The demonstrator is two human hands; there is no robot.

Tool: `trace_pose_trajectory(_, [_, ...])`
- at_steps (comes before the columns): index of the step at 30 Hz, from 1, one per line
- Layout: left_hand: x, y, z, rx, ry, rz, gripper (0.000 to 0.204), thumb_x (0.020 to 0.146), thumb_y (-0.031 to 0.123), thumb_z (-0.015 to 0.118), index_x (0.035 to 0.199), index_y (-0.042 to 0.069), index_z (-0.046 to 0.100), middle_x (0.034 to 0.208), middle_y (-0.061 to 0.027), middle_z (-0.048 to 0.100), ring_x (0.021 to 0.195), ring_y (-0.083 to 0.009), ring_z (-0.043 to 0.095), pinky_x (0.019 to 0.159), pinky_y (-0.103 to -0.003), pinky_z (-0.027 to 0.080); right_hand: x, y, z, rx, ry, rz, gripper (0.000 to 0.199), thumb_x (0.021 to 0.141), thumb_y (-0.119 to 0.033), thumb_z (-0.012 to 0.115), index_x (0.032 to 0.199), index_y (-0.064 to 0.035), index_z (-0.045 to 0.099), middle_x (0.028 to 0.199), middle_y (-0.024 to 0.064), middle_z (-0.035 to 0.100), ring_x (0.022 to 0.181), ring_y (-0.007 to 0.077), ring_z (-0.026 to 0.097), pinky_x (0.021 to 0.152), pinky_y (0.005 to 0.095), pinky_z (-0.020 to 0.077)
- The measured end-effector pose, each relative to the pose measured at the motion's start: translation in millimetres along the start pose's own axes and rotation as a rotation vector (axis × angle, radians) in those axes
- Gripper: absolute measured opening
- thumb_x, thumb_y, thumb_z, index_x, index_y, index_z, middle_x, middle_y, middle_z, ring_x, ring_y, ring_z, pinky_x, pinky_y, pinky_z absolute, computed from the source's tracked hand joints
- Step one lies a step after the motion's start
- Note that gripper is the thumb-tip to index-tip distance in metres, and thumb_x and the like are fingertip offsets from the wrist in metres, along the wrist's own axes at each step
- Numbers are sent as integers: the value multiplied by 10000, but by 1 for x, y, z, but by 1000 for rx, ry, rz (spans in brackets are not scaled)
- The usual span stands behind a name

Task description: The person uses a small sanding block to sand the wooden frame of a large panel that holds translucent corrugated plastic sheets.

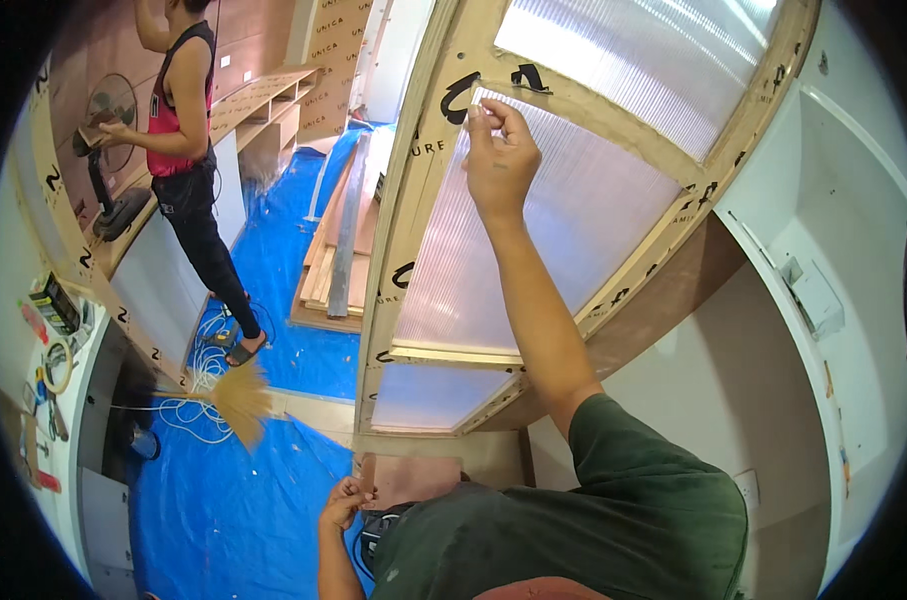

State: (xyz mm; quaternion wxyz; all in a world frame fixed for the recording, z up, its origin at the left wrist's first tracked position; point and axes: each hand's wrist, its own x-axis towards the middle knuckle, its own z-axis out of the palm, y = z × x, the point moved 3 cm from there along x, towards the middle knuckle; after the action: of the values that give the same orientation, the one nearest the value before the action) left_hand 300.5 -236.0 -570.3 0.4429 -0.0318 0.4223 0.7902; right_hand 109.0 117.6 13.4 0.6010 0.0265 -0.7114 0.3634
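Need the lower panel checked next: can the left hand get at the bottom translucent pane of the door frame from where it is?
Probably yes: the left hand hangs low, just below the bottom pane, with nothing between them.

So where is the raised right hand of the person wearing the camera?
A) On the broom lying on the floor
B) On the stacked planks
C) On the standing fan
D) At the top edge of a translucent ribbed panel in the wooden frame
D: the right hand pinches at the upper edge of the translucent ribbed panel set in the wooden frame.

One head-worn fisheye view, looking down and forward. Close on the wooden door frame (pixel 413 200) — blue floor sheet (pixel 243 500) apparently far below.
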Motion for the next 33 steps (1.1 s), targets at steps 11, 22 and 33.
trace_pose_trajectory(11, [9, 7, -8, 20, -26, 9, 358, 796, -55, 790, 1098, 52, 629, 1046, -178, 756, 937, -317, 759, 762, -393, 635, -9, -1, 11, -476, 107, -538, 524, 948, -77, 742, 1460, -58, 635, 875, 62, 592, 640, 193, 588, 563, 346, 506])
trace_pose_trajectory(22, [6, 2, -15, 10, 2, -17, 343, 800, -34, 796, 1095, 27, 632, 1041, -196, 751, 938, -333, 755, 762, -431, 631, 2, 1, -50, -765, -5, -530, 539, 934, -249, 768, 1453, -150, 662, 881, 34, 583, 634, 190, 615, 576, 351, 529])
trace_pose_trajectory(33, [36, 36, 17, 213, -8, 218, 369, 781, 17, 880, 1058, 66, 642, 933, -57, 672, 853, -172, 658, 742, -316, 545, 17, 11, -76, -790, 66, -621, 442, 915, -244, 755, 1342, -134, 728, 907, 41, 621, 655, 208, 624, 604, 357, 534])
